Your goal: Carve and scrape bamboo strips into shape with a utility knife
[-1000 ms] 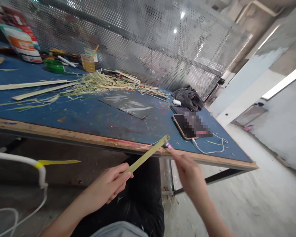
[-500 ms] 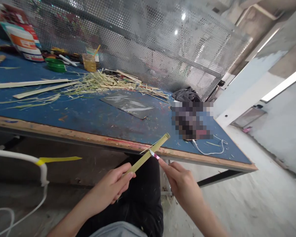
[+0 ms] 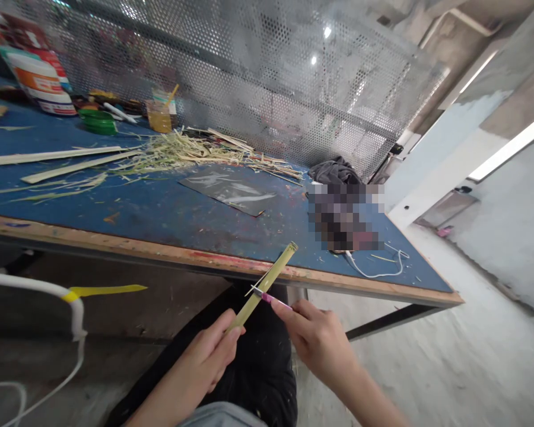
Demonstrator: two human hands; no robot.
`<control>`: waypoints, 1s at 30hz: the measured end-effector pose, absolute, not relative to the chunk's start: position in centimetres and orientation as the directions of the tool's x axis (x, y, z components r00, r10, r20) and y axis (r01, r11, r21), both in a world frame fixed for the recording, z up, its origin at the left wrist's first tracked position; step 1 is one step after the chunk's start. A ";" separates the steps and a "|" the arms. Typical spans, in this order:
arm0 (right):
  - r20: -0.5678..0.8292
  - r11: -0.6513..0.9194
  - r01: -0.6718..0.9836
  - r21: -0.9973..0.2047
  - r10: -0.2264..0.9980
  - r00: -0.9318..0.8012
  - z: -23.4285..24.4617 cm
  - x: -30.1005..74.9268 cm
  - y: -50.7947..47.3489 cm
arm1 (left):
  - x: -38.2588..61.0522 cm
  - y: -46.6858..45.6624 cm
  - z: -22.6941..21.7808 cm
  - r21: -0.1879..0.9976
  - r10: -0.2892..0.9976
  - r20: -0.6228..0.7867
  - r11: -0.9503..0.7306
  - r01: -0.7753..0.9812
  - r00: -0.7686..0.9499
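Note:
A flat, pale green bamboo strip slants up and away from me, its far end over the table's front edge. My left hand is closed around its near end. In my right hand is a small knife with a pink-purple handle, gripped with the forefinger along it. The blade lies across the strip about midway along the exposed length. A thin sliver stands off the strip's left edge beside the blade.
On the blue table lie a heap of shavings, long pale strips and a dark sheet. Jars and tubs stand at the back left. Right are a dark cloth and a white cable.
The knife and my right hand have moved down and left along the strip, toward my left hand. The strip's far end has shifted slightly left. My left hand keeps its grip.

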State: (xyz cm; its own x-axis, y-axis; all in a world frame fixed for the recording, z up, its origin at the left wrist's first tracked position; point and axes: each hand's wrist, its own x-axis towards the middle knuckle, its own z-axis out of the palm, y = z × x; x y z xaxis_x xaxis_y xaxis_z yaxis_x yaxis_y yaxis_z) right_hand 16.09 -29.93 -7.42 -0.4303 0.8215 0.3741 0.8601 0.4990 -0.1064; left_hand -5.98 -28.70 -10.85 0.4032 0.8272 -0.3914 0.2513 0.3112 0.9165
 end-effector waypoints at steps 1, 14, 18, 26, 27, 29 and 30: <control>0.380 0.488 0.871 -0.056 0.817 -0.434 -7.3 16.2 -29.7 | -5.9 -29.0 -11.1 0.916 0.852 -0.372 0.274 0.293 0.367; 0.617 0.019 0.944 -0.329 0.761 0.200 -3.7 21.7 -25.7 | -6.1 -30.6 -12.2 0.903 0.844 -0.428 0.388 0.184 0.322; 0.419 0.194 0.831 -0.522 0.907 0.051 -3.4 17.4 -25.9 | -6.2 -30.4 -12.1 0.931 0.867 -0.344 0.264 0.253 0.360; 0.333 0.168 0.608 -0.776 0.928 0.168 -4.7 10.3 -24.8 | -7.5 -29.5 -12.8 0.701 0.958 0.163 -0.282 0.655 0.238; 0.341 0.199 0.587 -0.784 0.929 0.141 -4.9 10.2 -24.8 | -7.8 -29.3 -12.9 0.680 0.950 0.210 -0.312 0.664 0.231; 0.353 0.252 0.542 -0.802 0.931 0.090 -5.0 10.4 -24.9 | -8.3 -29.1 -13.0 0.676 0.939 0.259 -0.342 0.653 0.224; 0.361 0.268 0.516 -0.813 0.929 0.086 -4.9 10.9 -24.8 | -8.4 -29.1 -13.1 0.696 0.940 0.255 -0.340 0.633 0.226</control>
